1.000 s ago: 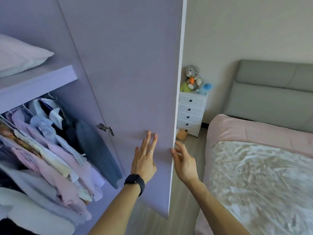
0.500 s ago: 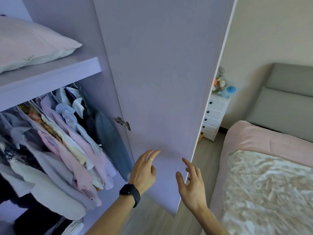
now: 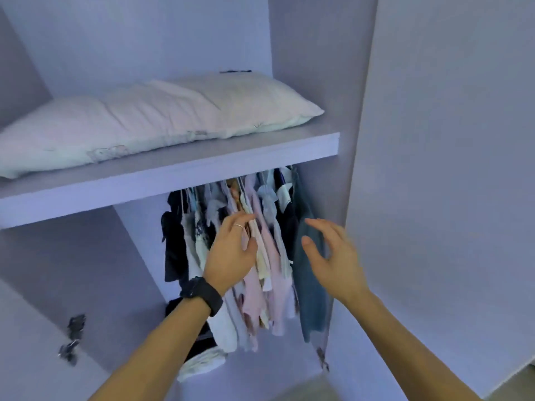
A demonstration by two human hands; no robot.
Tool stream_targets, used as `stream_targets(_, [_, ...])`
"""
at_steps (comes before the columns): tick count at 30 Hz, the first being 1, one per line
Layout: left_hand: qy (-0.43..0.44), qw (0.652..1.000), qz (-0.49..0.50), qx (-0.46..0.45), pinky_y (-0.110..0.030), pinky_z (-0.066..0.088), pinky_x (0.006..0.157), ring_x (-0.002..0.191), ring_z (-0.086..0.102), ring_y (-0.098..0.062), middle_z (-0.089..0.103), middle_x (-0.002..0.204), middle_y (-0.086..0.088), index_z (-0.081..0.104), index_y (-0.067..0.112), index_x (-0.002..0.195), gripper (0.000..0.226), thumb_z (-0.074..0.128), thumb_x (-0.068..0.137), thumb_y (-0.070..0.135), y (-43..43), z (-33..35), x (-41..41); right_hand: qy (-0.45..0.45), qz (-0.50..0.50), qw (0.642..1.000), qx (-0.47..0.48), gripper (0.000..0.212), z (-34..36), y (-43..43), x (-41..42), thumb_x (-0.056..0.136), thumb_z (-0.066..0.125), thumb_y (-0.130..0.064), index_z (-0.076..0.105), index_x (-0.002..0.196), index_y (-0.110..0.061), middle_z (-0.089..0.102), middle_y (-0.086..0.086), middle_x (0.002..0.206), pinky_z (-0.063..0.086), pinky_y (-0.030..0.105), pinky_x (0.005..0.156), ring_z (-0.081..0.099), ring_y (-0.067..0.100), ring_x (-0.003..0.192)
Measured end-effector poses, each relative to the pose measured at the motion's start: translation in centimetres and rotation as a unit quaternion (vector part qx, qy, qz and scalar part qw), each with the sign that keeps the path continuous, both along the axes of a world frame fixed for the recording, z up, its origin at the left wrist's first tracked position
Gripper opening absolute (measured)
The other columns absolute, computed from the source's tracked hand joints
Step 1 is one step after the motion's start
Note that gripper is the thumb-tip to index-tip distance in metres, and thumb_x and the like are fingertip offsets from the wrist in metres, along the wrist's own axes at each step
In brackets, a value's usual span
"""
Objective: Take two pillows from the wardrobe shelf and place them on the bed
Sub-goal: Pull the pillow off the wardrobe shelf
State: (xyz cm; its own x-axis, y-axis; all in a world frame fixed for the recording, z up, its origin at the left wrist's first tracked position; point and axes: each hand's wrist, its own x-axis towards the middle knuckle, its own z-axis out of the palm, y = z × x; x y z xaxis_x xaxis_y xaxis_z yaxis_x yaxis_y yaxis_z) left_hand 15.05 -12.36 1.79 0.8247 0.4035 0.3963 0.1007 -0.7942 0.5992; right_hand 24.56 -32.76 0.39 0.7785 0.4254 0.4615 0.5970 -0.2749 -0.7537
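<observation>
Two white pillows lie side by side on the lilac wardrobe shelf (image 3: 173,175): one pillow (image 3: 225,105) to the right, the other pillow (image 3: 72,137) to the left, partly overlapped by the first. My left hand (image 3: 231,253), with a ring and a black watch on the wrist, is raised below the shelf with fingers apart and holds nothing. My right hand (image 3: 330,259) is beside it, also open and empty. Both hands hang in front of the clothes, below the pillows. The bed is out of view.
Hanging clothes (image 3: 260,250) fill the space under the shelf. The open right wardrobe door (image 3: 448,169) stands at the right, and the left door with its hinges (image 3: 71,337) at the lower left. A strip of floor (image 3: 318,389) shows at the bottom.
The view has swung left from the bed and door to face the wardrobe interior. Both hands left the door edge and rose in front of the hanging clothes, toward the shelf.
</observation>
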Motion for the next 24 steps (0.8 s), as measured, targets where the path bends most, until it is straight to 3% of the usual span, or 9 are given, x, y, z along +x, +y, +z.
stream_targets(3, [-0.069,0.994,0.055,0.064,-0.022,0.034,0.102,0.129,0.040,-0.004,0.039,0.151,0.004,0.050,0.027,0.139,0.049,0.060,0.093,0.015,3.3,6.5,-0.3,-0.054,0.026,0.998,0.014,0.037,5.8,4.9,3.5,0.096,0.065,-0.029,0.062,0.133,-0.031,0.059,-0.007,0.135,0.030,0.010,0.103,0.049,0.014,0.126])
stream_targets(4, [-0.086,0.990,0.073,0.086,-0.021,0.033,0.102,0.130,0.039,-0.004,0.039,0.151,0.005,0.050,0.029,0.139,0.050,0.061,0.092,0.016,4.4,8.6,-0.3,-0.063,0.034,0.997,0.019,0.038,7.6,6.4,4.5,0.096,0.064,-0.030,0.060,0.134,-0.032,0.057,-0.007,0.136,0.026,0.005,0.102,0.048,0.013,0.126])
stream_targets(7, [-0.127,0.974,0.114,0.150,-0.025,0.035,0.103,0.136,0.036,-0.012,0.038,0.152,0.007,0.050,0.031,0.138,0.053,0.063,0.088,0.018,7.7,13.9,0.2,-0.104,0.062,0.993,0.010,0.040,12.1,10.3,7.3,0.098,0.060,-0.034,0.057,0.138,-0.033,0.053,-0.007,0.141,0.026,0.017,0.109,0.042,0.016,0.132])
stream_targets(10, [-0.123,0.958,0.150,0.213,-0.037,0.041,0.107,0.138,0.036,-0.021,0.038,0.153,0.001,0.052,0.028,0.139,0.054,0.066,0.086,0.023,11.3,17.1,1.4,-0.148,0.063,0.987,-0.009,0.044,15.3,13.7,10.5,0.098,0.059,-0.038,0.053,0.141,-0.035,0.048,-0.006,0.146,0.028,0.023,0.108,0.038,0.020,0.134])
stream_targets(13, [-0.039,0.939,0.196,0.280,-0.046,0.027,0.118,0.147,0.024,-0.030,0.027,0.161,-0.007,0.041,0.028,0.148,0.065,0.064,0.087,0.035,15.1,18.9,3.3,-0.168,0.045,0.979,-0.106,0.059,17.8,17.0,14.2,0.095,0.058,-0.048,0.037,0.150,-0.044,0.029,-0.005,0.160,0.027,0.033,0.115,0.022,0.027,0.145])
stream_targets(15, [0.085,0.914,0.228,0.324,-0.055,0.005,0.121,0.153,0.001,-0.035,0.005,0.167,-0.006,0.013,0.039,0.157,0.080,0.055,0.090,0.052,17.9,19.3,4.7,-0.158,0.019,0.955,-0.249,0.082,19.0,19.0,16.8,0.090,0.059,-0.057,0.010,0.156,-0.051,-0.002,-0.002,0.169,0.012,0.049,0.123,-0.004,0.033,0.152])
stream_targets(17, [0.179,0.899,0.251,0.311,-0.061,0.002,0.118,0.152,-0.002,-0.038,0.002,0.167,-0.002,-0.007,0.046,0.155,0.087,0.048,0.090,0.062,20.1,19.1,5.9,-0.134,-0.014,0.924,-0.359,0.097,19.6,20.4,19.1,0.085,0.058,-0.064,-0.012,0.151,-0.058,-0.022,-0.003,0.166,-0.002,0.061,0.119,-0.021,0.040,0.150])
stream_targets(20, [0.221,0.889,0.271,0.296,-0.061,0.020,0.111,0.143,0.024,-0.033,0.026,0.160,0.003,-0.004,0.044,0.155,0.082,0.045,0.090,0.052,21.3,17.8,7.8,-0.119,-0.042,0.916,-0.380,0.086,19.1,21.8,21.5,0.084,0.047,-0.076,-0.010,0.148,-0.064,0.000,-0.003,0.166,0.009,0.067,0.116,-0.004,0.040,0.151])
stream_targets(24, [0.197,0.875,0.301,0.324,-0.063,0.025,0.105,0.135,0.035,-0.030,0.037,0.153,0.005,0.003,0.044,0.155,0.077,0.043,0.089,0.044,22.4,16.4,9.6,-0.157,-0.073,0.920,-0.351,0.074,17.9,22.9,22.8,0.086,0.044,-0.076,0.002,0.146,-0.066,0.021,-0.003,0.153,0.026,0.060,0.109,0.024,0.035,0.138])
